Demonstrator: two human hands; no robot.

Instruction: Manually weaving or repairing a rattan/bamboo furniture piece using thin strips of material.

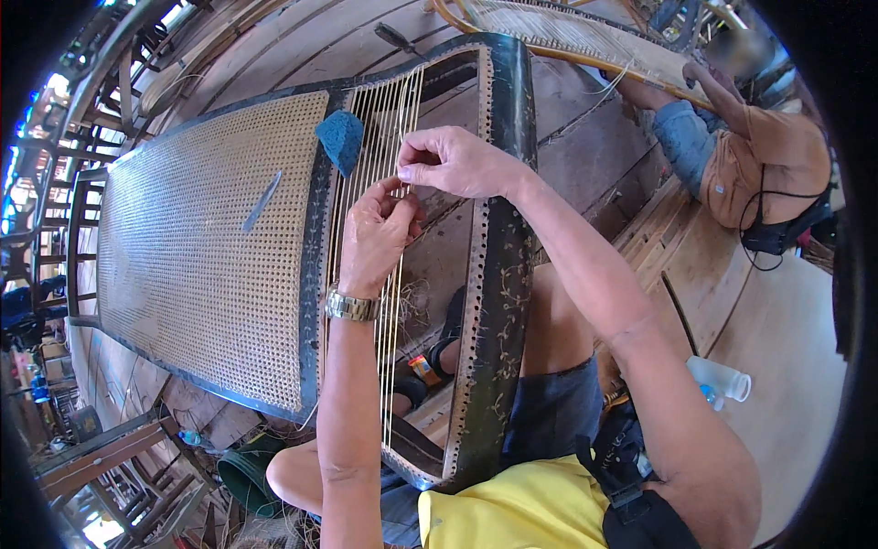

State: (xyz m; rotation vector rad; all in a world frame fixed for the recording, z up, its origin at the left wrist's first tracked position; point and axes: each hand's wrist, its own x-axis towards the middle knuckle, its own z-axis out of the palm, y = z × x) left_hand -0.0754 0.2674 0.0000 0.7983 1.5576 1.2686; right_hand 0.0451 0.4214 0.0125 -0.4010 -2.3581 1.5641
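A dark wooden frame point(514, 220) with painted vine patterns and rows of small holes lies across my lap. Pale cane strands point(391, 105) run lengthwise over its opening, side by side. My left hand point(373, 233), with a metal watch at the wrist, has its fingers closed around a strand. Opposite it, my right hand point(465, 163) pinches at the same spot, thumb against fingers. A blue sponge point(341, 139) rests on the strands and the inner rail. On the finished woven cane panel point(201, 265) to the left lies a thin pointed blade point(263, 199).
At the upper right a seated person point(754, 165) is beside another strung frame point(567, 37). A dark-handled tool point(393, 37) lies on the planks beyond. A clear plastic cup point(721, 378) is at the right, a green bucket point(251, 476) at lower left, and stacked wooden furniture point(119, 101) lines the left.
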